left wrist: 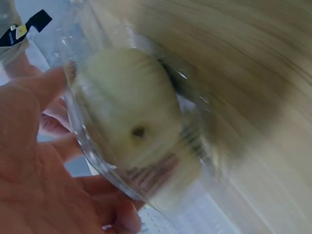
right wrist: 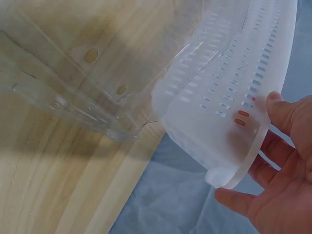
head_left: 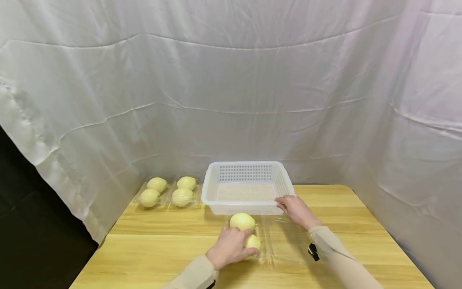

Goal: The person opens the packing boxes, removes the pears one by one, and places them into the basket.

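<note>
A clear plastic clamshell box (head_left: 266,241) lies with its lid (head_left: 286,237) folded open to the right. In it sit two pale yellow pears, a rear pear (head_left: 242,221) and a front pear (head_left: 253,242) partly covered by my left hand (head_left: 231,248). That hand grips the box's left side, its fingers curled at the wall in the left wrist view. Just behind stands a white perforated plastic basket (head_left: 249,163), nothing inside. My right hand (head_left: 296,212) pinches the basket's rim at the front right corner, thumb on the outer wall (right wrist: 219,87).
Two more clamshell boxes, each with two pears (head_left: 148,198) (head_left: 182,197), stand at the back left of the wooden table (head_left: 159,241). Pale grey curtains (head_left: 252,120) hang close around the table's back and sides. Dark cloth (head_left: 32,208) shows at the far left.
</note>
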Demonstrator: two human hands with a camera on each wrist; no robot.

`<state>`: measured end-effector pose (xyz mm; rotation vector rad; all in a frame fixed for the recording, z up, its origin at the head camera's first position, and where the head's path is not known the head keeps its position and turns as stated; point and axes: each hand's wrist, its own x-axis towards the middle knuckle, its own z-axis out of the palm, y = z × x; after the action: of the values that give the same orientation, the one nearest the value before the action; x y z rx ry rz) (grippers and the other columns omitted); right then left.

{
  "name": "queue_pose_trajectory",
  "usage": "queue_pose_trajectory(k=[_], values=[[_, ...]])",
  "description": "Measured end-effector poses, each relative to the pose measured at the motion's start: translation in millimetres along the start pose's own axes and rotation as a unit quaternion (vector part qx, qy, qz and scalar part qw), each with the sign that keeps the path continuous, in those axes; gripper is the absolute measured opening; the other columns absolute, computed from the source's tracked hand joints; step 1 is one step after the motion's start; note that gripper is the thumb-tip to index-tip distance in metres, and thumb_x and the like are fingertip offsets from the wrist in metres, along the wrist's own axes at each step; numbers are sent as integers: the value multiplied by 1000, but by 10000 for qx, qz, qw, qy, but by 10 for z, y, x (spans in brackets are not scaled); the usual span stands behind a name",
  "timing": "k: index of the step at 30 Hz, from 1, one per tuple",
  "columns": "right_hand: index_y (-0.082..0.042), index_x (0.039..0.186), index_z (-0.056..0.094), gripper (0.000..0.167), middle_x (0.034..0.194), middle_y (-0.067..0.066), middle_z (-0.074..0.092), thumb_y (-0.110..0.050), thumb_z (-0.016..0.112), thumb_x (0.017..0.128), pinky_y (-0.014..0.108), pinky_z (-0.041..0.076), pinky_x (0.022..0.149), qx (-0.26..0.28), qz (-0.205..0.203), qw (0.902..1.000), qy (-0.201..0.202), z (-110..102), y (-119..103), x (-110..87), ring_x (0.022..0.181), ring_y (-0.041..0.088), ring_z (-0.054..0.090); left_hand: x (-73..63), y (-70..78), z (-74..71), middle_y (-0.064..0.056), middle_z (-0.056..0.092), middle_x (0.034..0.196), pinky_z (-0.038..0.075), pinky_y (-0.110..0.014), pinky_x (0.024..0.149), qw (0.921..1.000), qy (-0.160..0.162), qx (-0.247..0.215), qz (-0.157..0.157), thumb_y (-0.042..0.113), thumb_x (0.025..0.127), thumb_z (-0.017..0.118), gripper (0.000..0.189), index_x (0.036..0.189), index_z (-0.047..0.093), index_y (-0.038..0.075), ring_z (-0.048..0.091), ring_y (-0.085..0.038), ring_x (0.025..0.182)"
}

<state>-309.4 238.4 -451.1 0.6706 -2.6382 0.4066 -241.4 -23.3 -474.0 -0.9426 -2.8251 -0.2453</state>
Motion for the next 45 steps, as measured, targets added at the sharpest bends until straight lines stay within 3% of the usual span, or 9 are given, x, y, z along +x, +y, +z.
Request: queue_pose_trajectory(k=[6,12,22,28,32,35,40,45], values=[[-2,109,71,20,101,13,73,-11,62,94,50,54,84,-92,115,9998,-92,9,-7,-9,93,33,68,45,53,-4,-3,74,89,41,-37,78,9987,-322,-175,-361,67,78,67,69,130,62,22,67,-16,79],[-3,110,71,20,101,13,72,-10,63,93,52,54,81,-191,147,9997,-86,-7,-36,5,93,34,68,106,17,5,-6,74,97,44,-40,82,9968,-582,-240,-503,69,76,67,71,129,60,23,68,-20,85],[-3,110,70,19,103,13,72,-10,61,94,56,52,82,-165,173,9997,-79,-13,-39,-51,95,35,67,46,-29,82,5,71,82,33,-27,65,9989,209,-422,-72,65,77,69,61,122,65,24,57,-5,68],[-2,112,69,20,105,14,71,-9,60,95,59,50,84,-84,160,9998,-96,-48,-38,-65,97,36,66,67,-79,83,4,68,83,37,-24,63,9942,423,-989,-23,63,79,67,58,124,62,25,55,-5,68],[-2,114,67,22,109,16,70,-9,58,96,66,46,90,-29,242,9994,-255,-51,-42,-47,101,37,65,65,-121,19,-1,68,97,43,-21,61,9820,449,-1824,-210,62,80,67,61,127,60,23,57,-9,79],[-2,117,66,23,113,17,70,-10,57,97,68,43,93,-10,253,9990,-377,-30,-39,-25,105,39,64,66,-161,-45,-2,67,106,46,-21,59,9653,546,-2532,-335,57,82,69,60,128,58,22,58,-10,84],[-1,118,66,25,116,18,69,-11,55,98,65,45,94,-3,183,9991,-384,13,-18,-1,106,40,64,110,-258,-133,-3,63,105,49,-23,57,9418,699,-3249,-505,48,81,73,55,124,56,20,56,-10,80],[0,116,66,24,113,18,70,-9,56,96,58,48,92,10,26,9997,-255,26,21,-29,103,38,65,179,-377,-159,-10,64,110,54,-27,61,9070,720,-4070,-800,42,81,76,53,124,55,20,62,-18,84]])
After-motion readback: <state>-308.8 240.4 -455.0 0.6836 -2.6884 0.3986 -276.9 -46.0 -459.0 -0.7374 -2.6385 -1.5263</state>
